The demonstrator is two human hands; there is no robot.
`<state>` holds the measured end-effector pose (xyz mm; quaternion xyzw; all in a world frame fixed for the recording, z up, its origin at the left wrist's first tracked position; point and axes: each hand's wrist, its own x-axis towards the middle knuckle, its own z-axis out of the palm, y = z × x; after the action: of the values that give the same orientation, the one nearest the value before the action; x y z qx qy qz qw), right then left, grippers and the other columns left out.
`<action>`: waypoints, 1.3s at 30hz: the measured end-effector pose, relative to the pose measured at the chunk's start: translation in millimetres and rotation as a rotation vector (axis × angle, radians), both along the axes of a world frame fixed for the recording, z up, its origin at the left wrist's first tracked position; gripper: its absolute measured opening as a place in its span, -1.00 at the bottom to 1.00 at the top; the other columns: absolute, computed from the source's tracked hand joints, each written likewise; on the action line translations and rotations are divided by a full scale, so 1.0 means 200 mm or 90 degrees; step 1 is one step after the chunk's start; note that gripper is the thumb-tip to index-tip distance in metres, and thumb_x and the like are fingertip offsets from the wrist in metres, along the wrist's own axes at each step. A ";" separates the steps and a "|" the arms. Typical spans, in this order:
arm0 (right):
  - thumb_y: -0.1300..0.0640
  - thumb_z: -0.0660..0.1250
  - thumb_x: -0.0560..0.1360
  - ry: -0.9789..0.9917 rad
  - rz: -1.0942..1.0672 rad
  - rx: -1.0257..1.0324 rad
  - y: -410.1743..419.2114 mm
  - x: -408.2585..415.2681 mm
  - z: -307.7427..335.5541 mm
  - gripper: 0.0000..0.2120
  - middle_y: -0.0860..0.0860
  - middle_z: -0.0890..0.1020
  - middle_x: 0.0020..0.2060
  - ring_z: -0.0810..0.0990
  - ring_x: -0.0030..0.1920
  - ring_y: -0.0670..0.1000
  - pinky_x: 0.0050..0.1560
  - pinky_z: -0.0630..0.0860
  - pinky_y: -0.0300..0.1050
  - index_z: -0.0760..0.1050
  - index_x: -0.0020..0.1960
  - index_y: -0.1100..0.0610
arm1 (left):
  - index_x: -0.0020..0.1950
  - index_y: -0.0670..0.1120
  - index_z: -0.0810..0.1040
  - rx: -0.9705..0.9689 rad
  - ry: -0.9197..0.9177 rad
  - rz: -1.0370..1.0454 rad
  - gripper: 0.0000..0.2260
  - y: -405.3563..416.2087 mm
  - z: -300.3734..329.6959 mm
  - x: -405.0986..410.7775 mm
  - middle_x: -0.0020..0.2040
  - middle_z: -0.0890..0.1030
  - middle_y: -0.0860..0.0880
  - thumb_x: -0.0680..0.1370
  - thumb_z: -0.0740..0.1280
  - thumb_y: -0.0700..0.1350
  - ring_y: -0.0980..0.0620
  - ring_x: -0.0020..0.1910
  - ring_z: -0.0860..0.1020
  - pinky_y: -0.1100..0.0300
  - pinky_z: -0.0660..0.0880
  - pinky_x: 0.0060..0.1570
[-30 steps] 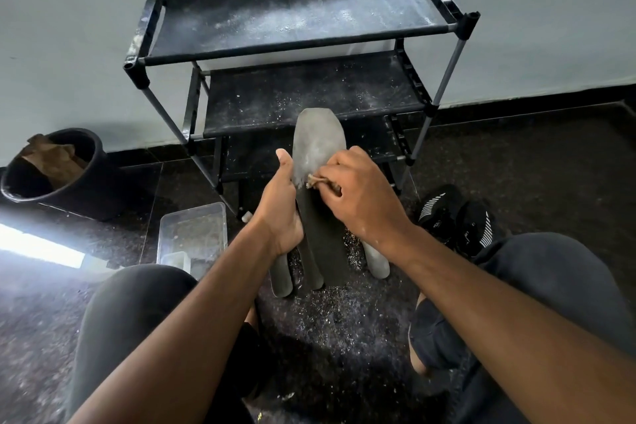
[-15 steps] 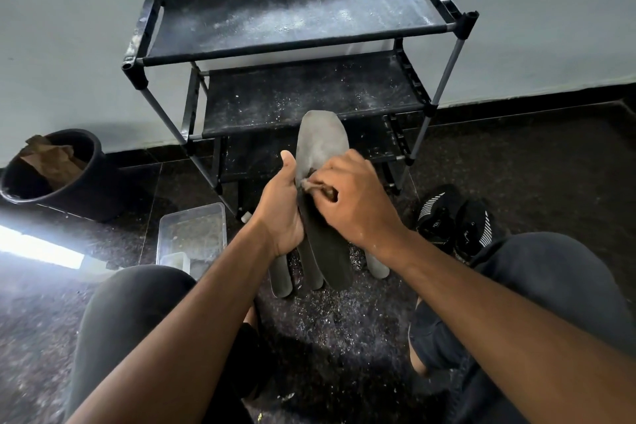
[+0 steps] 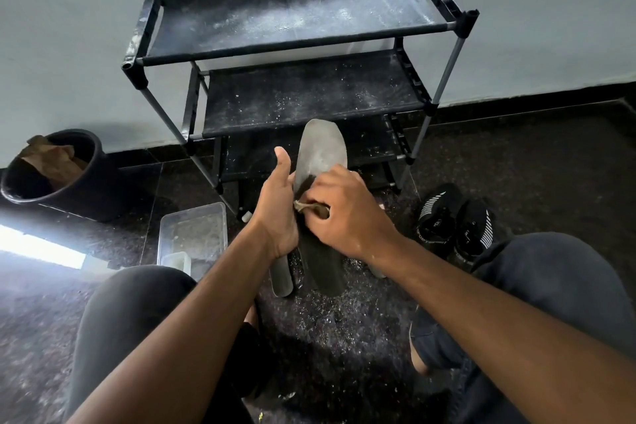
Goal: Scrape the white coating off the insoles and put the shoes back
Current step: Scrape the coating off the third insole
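Insole (image 3: 321,162): you hold it in the air in front of the shoe rack (image 3: 299,45), its toe end up against the rack's lower shelves. Long axis runs away from you, toe pointing at the rack, heel toward your knees. Toe half carries the pale white coating; the part from mid-length back to the heel is dark.

Left hand (image 3: 275,213): grips the insole's left edge at mid-length, thumb raised alongside.

Right hand (image 3: 344,213): fingers curled round a small brownish scraper (image 3: 306,206), its tip pressed on the insole right at the boundary between dark and white. The remaining coating lies beyond that tip, toward the rack, so your right hand is the nearer one to it; judged next stroke runs along the long axis, toe-ward.

More insoles (image 3: 282,277) lie on the floor below the held one, on the near side of the rack. Black shoes (image 3: 454,224) stand to the rack's right front, not yet put back. Clear tub (image 3: 192,234) sits to the rack's left front.
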<state>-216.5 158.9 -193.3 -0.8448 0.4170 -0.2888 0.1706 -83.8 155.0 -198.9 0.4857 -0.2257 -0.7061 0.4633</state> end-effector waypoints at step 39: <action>0.10 0.40 0.50 -0.069 -0.095 -0.007 -0.06 -0.03 0.02 -0.93 -0.09 0.62 -0.16 0.44 -0.03 -0.04 0.03 0.38 0.01 0.67 -0.06 0.05 | 0.32 -0.16 0.62 0.048 0.081 -0.025 -0.26 0.01 0.01 -0.03 0.19 0.68 -0.24 0.66 -0.05 0.38 -0.16 0.17 0.67 -0.09 0.55 0.25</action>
<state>-222.9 146.5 -189.7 -0.7956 0.4671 -0.3481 0.1663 -89.7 157.4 -197.4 0.4522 -0.1785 -0.7525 0.4443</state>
